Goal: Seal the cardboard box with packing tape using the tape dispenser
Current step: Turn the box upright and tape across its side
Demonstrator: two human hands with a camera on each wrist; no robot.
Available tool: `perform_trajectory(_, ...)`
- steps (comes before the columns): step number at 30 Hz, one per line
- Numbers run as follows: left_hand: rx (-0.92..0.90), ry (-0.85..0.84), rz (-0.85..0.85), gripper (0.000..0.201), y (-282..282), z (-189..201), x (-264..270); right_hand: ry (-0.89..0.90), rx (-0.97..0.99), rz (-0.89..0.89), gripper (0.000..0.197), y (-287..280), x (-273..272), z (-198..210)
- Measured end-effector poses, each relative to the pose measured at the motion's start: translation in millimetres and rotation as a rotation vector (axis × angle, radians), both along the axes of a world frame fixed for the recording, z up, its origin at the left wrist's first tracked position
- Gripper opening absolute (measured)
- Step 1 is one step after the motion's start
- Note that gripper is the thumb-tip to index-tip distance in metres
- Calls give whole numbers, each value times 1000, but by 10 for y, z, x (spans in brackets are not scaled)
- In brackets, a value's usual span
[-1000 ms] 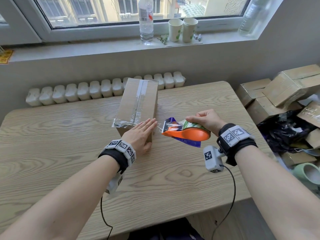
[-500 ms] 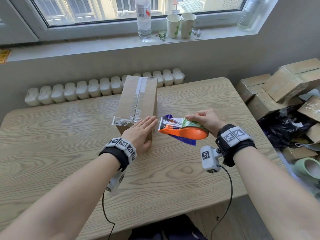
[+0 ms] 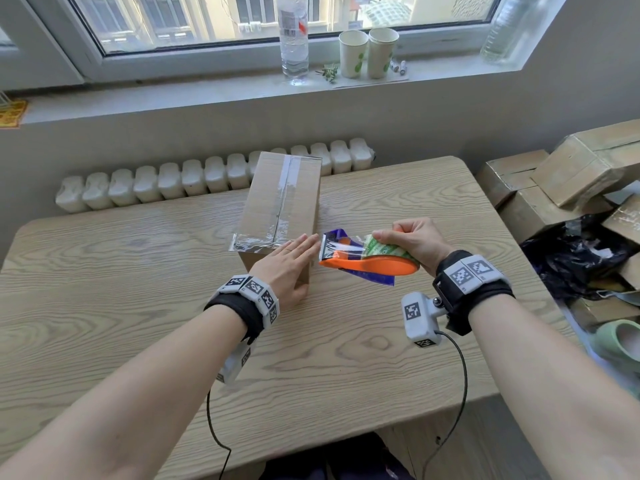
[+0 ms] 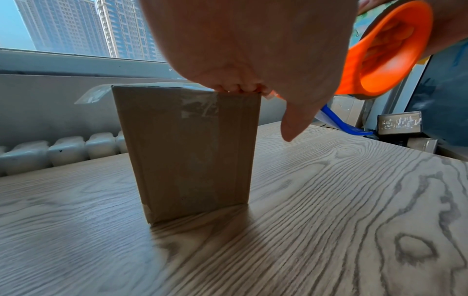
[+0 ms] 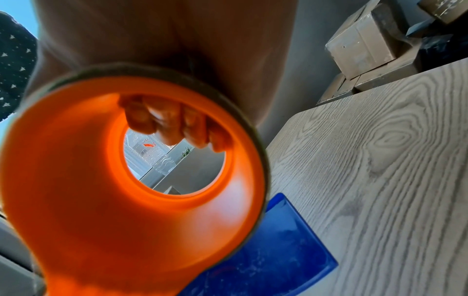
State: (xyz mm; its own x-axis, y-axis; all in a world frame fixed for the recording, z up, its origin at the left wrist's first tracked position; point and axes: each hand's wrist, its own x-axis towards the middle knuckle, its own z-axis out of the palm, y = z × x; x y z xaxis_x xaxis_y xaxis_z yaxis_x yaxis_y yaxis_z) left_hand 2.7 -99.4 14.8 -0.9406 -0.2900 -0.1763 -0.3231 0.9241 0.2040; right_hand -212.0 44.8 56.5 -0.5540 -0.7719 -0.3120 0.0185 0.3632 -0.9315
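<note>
A closed cardboard box (image 3: 280,195) stands on the wooden table (image 3: 104,289), with clear tape down its top seam and across its near top edge. My left hand (image 3: 287,261) lies flat with straight fingers on the box's near right corner; in the left wrist view the box (image 4: 187,152) stands below the left hand (image 4: 253,50). My right hand (image 3: 412,242) grips the orange tape dispenser (image 3: 367,263) with a green-printed roll, held in the air just right of the box. A short clear strip runs from the roll to the dispenser's blade. In the right wrist view the dispenser (image 5: 101,210) fills the frame, my fingers (image 5: 174,124) curled through its core.
A radiator (image 3: 207,174) runs behind the table. The windowsill holds a water bottle (image 3: 293,39) and two paper cups (image 3: 369,53). Stacked cardboard boxes (image 3: 568,174), a black plastic bag (image 3: 575,254) and a green slipper (image 3: 620,341) crowd the floor to the right.
The dispenser has shifted slightly left, closer to the box's right corner. My left hand stays flat on the box. The head camera has tilted a little.
</note>
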Motion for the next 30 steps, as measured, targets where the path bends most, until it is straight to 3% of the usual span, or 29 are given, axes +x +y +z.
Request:
perform_trajectory(15, 1, -27, -19, 84, -9, -2, -24, 33, -34, -50, 49, -3, 15, -106)
perform_trajectory(20, -120, -25, -76, 59, 58, -28, 50, -70, -153, -175, 42, -47, -68, 29)
perform_trajectory(24, -52, -34, -57, 50, 49, 42, 12, 77, -81, -95, 45, -111, -126, 219)
perform_trajectory(30, 37, 4, -29, 57, 57, 49, -10, 146, 40, -137, 47, -32, 0, 5)
